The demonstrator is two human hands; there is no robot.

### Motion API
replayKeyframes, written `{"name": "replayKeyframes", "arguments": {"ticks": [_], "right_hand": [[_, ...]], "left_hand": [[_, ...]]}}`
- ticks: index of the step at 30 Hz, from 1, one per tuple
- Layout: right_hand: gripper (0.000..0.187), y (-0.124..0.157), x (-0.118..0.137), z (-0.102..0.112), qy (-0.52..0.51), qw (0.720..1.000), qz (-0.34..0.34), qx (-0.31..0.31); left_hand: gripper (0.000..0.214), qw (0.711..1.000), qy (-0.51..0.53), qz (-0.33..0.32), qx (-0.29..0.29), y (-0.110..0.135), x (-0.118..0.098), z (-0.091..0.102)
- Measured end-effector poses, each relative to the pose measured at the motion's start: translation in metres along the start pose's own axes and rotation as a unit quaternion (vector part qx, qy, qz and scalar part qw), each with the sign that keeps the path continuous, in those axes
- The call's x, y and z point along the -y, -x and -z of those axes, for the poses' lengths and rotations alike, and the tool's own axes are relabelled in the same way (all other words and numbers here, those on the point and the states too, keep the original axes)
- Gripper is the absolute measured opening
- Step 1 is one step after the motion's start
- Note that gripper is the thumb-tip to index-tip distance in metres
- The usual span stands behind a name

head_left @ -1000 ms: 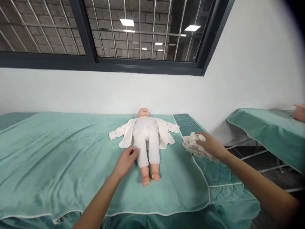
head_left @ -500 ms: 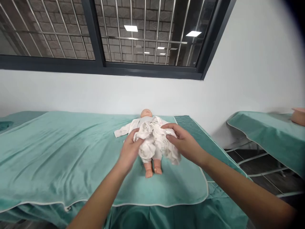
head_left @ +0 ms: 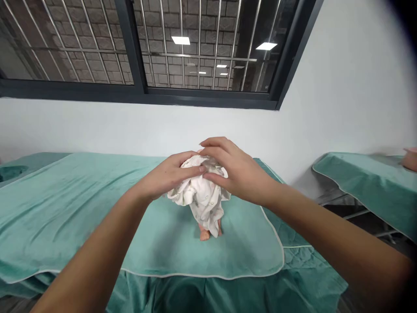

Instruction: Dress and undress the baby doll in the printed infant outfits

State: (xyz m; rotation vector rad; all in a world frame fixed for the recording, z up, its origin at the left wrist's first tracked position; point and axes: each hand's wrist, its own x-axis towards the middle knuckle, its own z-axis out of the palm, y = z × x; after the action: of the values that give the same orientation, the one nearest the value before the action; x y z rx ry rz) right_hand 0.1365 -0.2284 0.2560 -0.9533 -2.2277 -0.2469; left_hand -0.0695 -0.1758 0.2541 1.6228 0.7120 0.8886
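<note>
A white baby garment [head_left: 203,191] with a small print hangs bunched up between my two hands, in mid-air over the bed. My left hand [head_left: 171,174] grips its upper left side, thumb in front and fingers behind the cloth. From the right, my right hand [head_left: 237,171] holds the top of it, fingers curved over and thumb near the left thumb. Behind the cloth lies a baby doll [head_left: 204,235] on its back. Its feet show below the hanging cloth; the body and most of the head are hidden.
A light green sheet [head_left: 182,261] with a pale edge covers the bed, over a darker green cover [head_left: 312,269]. At the right stands another bed [head_left: 368,182] with a skin-coloured object [head_left: 409,160] on it. A dark-framed window [head_left: 208,95] with bars is above the white wall.
Both hands have risen and come close together with the garment. The cloth is gathered at the top and now hides most of the doll, whose sleeve and torso showed before.
</note>
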Motion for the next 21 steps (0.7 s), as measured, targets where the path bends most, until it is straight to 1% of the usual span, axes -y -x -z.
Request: {"name": "replayKeyframes", "arguments": {"ticks": [1, 2, 4, 6, 7, 8, 10, 12, 14, 15, 16, 17, 19, 21], "right_hand": [[0.025, -0.008, 0.000, 0.005, 0.021, 1.000, 0.004, -0.001], [0.018, -0.015, 0.000, 0.008, 0.034, 0.999, 0.003, -0.009], [0.010, -0.025, -0.003, 0.013, 0.041, 0.998, -0.006, -0.039], [0.005, -0.034, -0.003, 0.016, 0.016, 0.996, -0.031, -0.083], [0.002, -0.037, -0.001, 0.017, -0.009, 0.994, -0.049, -0.101], [0.002, -0.040, 0.001, 0.018, -0.044, 0.990, -0.069, -0.113], [0.009, -0.042, 0.006, 0.022, -0.130, 0.980, -0.095, -0.116], [0.016, -0.041, 0.010, 0.027, -0.219, 0.966, -0.105, -0.093], [0.026, -0.036, 0.011, 0.034, -0.290, 0.949, -0.113, -0.052], [0.030, -0.033, 0.010, 0.037, -0.320, 0.939, -0.120, -0.036], [0.033, -0.029, 0.007, 0.039, -0.350, 0.927, -0.131, -0.026], [0.035, -0.026, 0.004, 0.041, -0.379, 0.914, -0.142, -0.027], [0.036, -0.019, -0.004, 0.039, -0.439, 0.882, -0.167, -0.048], [0.036, -0.011, -0.013, 0.033, -0.492, 0.846, -0.192, -0.070]], "left_hand": [[0.032, 1.000, 0.000, -0.014, -0.008, -0.001, -0.006, -0.001], [0.032, 0.999, 0.003, -0.036, -0.028, -0.001, -0.011, -0.001], [0.032, 0.990, 0.019, -0.105, -0.096, -0.001, -0.018, -0.001], [0.030, 0.972, 0.031, -0.173, -0.155, 0.000, -0.024, -0.004], [0.028, 0.966, 0.033, -0.193, -0.168, 0.002, -0.026, -0.007], [0.025, 0.964, 0.035, -0.200, -0.172, 0.003, -0.028, -0.011], [0.021, 0.966, 0.051, -0.187, -0.173, 0.005, -0.031, -0.017], [0.019, 0.965, 0.087, -0.163, -0.185, 0.007, -0.034, -0.021], [0.018, 0.966, 0.115, -0.138, -0.187, 0.008, -0.036, -0.019], [0.017, 0.970, 0.119, -0.123, -0.176, 0.009, -0.036, -0.016], [0.015, 0.976, 0.115, -0.106, -0.151, 0.009, -0.036, -0.013], [0.015, 0.984, 0.103, -0.086, -0.115, 0.010, -0.035, -0.010], [0.022, 0.997, 0.067, -0.034, -0.016, 0.012, -0.033, -0.005], [0.030, 0.996, 0.035, 0.016, 0.075, 0.014, -0.029, -0.003]]}}
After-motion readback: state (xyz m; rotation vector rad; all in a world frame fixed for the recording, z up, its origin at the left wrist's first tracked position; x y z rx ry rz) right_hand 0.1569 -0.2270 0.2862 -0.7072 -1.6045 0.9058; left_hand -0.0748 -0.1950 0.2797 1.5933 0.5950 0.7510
